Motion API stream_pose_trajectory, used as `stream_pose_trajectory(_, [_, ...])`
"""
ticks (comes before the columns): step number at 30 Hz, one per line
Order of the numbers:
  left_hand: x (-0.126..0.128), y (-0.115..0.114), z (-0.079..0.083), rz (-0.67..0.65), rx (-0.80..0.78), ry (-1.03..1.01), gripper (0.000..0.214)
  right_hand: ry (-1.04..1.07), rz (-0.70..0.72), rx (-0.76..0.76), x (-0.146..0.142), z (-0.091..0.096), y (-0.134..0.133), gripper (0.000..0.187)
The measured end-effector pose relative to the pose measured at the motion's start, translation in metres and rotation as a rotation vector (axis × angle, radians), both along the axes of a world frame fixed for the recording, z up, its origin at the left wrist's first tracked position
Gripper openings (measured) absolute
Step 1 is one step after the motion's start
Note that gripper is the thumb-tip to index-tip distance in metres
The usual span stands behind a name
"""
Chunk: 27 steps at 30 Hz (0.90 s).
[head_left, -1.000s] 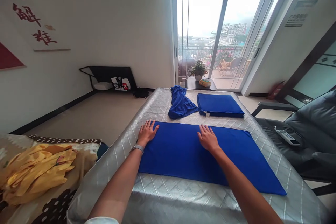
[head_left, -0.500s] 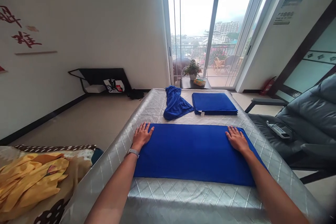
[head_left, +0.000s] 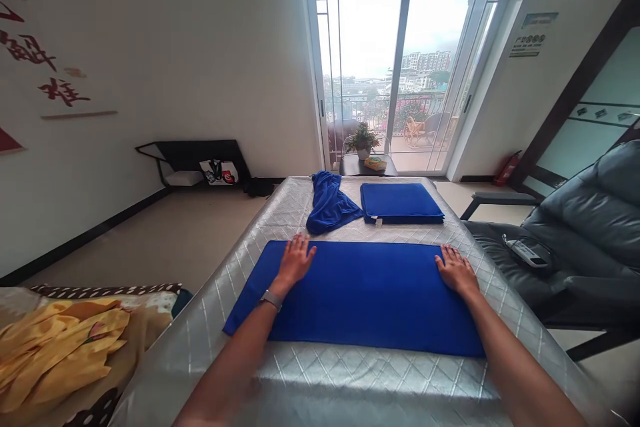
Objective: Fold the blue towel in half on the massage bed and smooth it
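A blue towel (head_left: 360,300) lies spread flat and smooth across the near part of the silver quilted table cover (head_left: 400,373). On its left part my left hand (head_left: 296,260) rests palm down, fingers stretched out, a grey band round the wrist. My right hand (head_left: 457,269) lies flat near the towel's far right corner, fingers extended. Neither hand grips anything. Beyond the towel sit a crumpled blue cloth (head_left: 327,203) and, to its right, a neat stack of folded blue towels (head_left: 400,202) with a white tag showing.
A dark padded armchair (head_left: 590,227) with a white handset (head_left: 525,251) on its seat stands at the right. Yellow cloths (head_left: 65,347) lie on bedding at lower left. Behind the table, a small table holds a potted plant (head_left: 363,140) before the glass sliding door (head_left: 360,47).
My left hand has slid rightward, inward from the towel's left edge, uncovering its left corner. My right hand stays near the right corner. The camera view has tilted up slightly.
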State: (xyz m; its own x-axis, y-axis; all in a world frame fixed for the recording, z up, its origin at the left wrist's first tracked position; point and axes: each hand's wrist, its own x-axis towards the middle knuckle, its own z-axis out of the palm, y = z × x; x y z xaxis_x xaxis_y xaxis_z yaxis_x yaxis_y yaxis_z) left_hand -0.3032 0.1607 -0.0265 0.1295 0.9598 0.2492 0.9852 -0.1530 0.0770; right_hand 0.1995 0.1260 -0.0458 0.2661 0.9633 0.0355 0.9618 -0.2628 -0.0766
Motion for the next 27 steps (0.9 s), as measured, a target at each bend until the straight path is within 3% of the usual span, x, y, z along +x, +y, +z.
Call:
stream_pose_trajectory(2, [0.048, -0.017, -0.003, -0.201, -0.032, -0.019, 0.064, 0.007, -0.003, -0.015, 0.0, 0.002, 0.0, 0.068])
stream_pose_trajectory(5, [0.102, -0.043, -0.009, -0.331, -0.073, -0.039, 0.067, 0.014, 0.002, -0.027, 0.0, 0.004, -0.001, 0.069])
stream_pose_trajectory(7, [0.116, -0.054, -0.01, -0.354, -0.105, -0.029, 0.068, 0.018, 0.005, -0.023, 0.0, 0.005, -0.002, 0.069])
stream_pose_trajectory(9, [0.112, -0.059, -0.009, -0.339, -0.132, -0.015, 0.069, 0.022, 0.006, -0.019, 0.0, 0.005, -0.002, 0.069])
stream_pose_trajectory(12, [0.075, -0.061, -0.006, -0.254, -0.17, 0.006, 0.07, 0.02, 0.013, -0.016, 0.001, 0.004, -0.002, 0.07])
stream_pose_trajectory(20, [-0.095, -0.097, -0.022, 0.138, -0.177, 0.055, 0.076, 0.004, 0.011, -0.017, -0.002, 0.006, -0.002, 0.068])
stream_pose_trajectory(23, [-0.12, -0.11, -0.027, 0.163, -0.16, 0.031, 0.078, -0.056, -0.011, 0.015, -0.008, 0.016, -0.005, 0.065])
stream_pose_trajectory(27, [-0.117, -0.114, -0.026, 0.166, -0.157, 0.014, 0.079, -0.174, 0.038, 0.183, -0.045, 0.031, -0.018, 0.061])
